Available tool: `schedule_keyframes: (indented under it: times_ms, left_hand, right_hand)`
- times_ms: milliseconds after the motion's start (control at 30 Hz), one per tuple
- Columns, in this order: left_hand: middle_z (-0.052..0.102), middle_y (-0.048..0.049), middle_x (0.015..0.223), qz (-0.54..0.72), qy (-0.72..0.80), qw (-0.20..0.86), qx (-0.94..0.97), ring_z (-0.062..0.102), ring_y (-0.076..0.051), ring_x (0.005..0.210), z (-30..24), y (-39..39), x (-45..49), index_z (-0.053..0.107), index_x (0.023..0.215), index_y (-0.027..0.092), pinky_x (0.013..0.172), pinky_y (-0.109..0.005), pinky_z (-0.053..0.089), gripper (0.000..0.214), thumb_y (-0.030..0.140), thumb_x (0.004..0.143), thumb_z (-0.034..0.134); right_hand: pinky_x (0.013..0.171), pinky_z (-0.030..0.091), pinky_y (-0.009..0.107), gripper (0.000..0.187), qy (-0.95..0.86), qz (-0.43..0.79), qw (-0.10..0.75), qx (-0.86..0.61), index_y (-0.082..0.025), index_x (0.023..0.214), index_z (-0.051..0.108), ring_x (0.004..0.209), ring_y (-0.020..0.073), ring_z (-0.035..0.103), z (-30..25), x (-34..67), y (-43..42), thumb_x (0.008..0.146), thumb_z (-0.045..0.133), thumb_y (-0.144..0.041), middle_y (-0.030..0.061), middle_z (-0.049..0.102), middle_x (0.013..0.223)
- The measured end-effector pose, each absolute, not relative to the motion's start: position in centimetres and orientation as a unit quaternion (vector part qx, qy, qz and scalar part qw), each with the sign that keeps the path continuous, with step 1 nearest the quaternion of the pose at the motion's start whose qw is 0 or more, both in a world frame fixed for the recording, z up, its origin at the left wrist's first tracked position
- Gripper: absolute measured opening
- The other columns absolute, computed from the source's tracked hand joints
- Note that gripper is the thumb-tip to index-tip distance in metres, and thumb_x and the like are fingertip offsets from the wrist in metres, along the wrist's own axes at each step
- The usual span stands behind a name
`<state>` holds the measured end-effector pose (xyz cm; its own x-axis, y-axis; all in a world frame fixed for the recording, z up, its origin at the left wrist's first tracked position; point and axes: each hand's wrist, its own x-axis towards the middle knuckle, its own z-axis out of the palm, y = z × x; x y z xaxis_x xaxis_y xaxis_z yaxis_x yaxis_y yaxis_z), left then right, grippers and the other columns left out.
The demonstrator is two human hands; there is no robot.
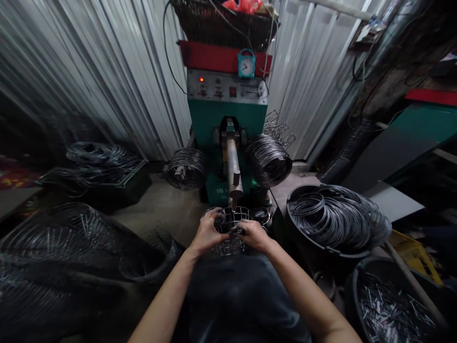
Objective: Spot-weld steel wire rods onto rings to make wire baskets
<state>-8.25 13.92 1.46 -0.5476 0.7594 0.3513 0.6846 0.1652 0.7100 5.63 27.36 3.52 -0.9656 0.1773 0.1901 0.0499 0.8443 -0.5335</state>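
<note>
A round wire basket (228, 247) of crossed metal rods is in front of my lap, below the welding machine's electrode tip (234, 206). My left hand (208, 233) curls round the basket's left side, with its thumb pointing inward across the near part. On the right side, my right hand (253, 234) is closed, fingers bent and pressed to the wires. Small dark marks show on its fingers. The fingertips of both hands are partly hidden, and the basket's lower part is dim.
The green machine (228, 112) carries a blue clock (246, 64). Wire ring bundles (269, 159) hang beside its arm (233, 159). At right stand a tub of wire rings (339, 216) and a tub of short metal pieces (391, 305). Wire coils (96, 152) lie left.
</note>
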Motion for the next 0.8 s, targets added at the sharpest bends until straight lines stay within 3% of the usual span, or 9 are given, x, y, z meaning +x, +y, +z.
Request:
schedule_keyframes:
  times_ms: [267, 500, 600, 700, 800]
  left_hand:
    - [0.056, -0.0103, 0.118, 0.454, 0.765, 0.046, 0.455, 0.053, -0.027, 0.11, 1.6, 14.9, -8.6, 0.06, 0.083, 0.019, 0.093, -0.043, 0.043, 0.04, 0.029, 0.048, 0.078]
    - [0.055, -0.0118, 0.122, 0.444, 0.795, 0.044, 0.412, 0.051, -0.028, 0.114, 1.7, 16.1, -9.5, 0.061, 0.087, 0.018, 0.096, -0.042, 0.041, 0.044, 0.027, 0.047, 0.078]
    - [0.055, -0.0112, 0.121, 0.455, 0.791, 0.054, 0.406, 0.053, -0.028, 0.111, 1.5, 16.4, -9.8, 0.061, 0.087, 0.018, 0.094, -0.041, 0.042, 0.048, 0.035, 0.047, 0.08]
    - [0.054, -0.0118, 0.122, 0.456, 0.792, 0.026, 0.406, 0.051, -0.029, 0.113, 1.3, 16.3, -9.5, 0.061, 0.087, 0.018, 0.095, -0.043, 0.041, 0.05, 0.035, 0.045, 0.081]
    - [0.054, -0.0116, 0.122, 0.455, 0.803, 0.003, 0.385, 0.049, -0.03, 0.115, 1.2, 16.3, -9.1, 0.061, 0.086, 0.019, 0.097, -0.045, 0.039, 0.05, 0.034, 0.043, 0.082]
  right_hand:
    - [0.072, 0.045, 0.021, 0.013, -0.945, 0.28, 0.144, -0.091, -0.022, 0.089, 0.068, 0.083, 0.0138, 0.064, 3.5, 5.1, 27.5, 0.078, 0.063, -0.016, 0.002, 0.069, 0.09]
    - [0.076, 0.045, 0.023, 0.019, -0.936, 0.277, 0.154, -0.152, -0.024, 0.094, 0.066, 0.089, 0.0161, 0.062, 3.7, 3.9, 27.8, 0.078, 0.06, -0.016, 0.0031, 0.067, 0.099]
    - [0.076, 0.046, 0.025, 0.03, -0.883, 0.363, 0.237, -0.178, -0.024, 0.104, 0.061, 0.087, 0.0161, 0.061, 3.3, 4.2, 27.6, 0.074, 0.064, -0.019, 0.0036, 0.064, 0.099]
    - [0.062, 0.046, 0.024, 0.031, -0.754, 0.514, 0.305, -0.272, -0.019, 0.097, 0.059, 0.069, 0.0134, 0.058, 2.2, 6.2, 26.9, 0.069, 0.067, -0.03, 0.0006, 0.062, 0.079]
    - [0.041, 0.034, 0.019, 0.025, -0.561, 0.702, 0.251, -0.359, -0.016, 0.08, 0.057, 0.044, 0.0072, 0.042, 0.8, 9.0, 26.3, 0.068, 0.067, -0.036, -0.0042, 0.052, 0.058]
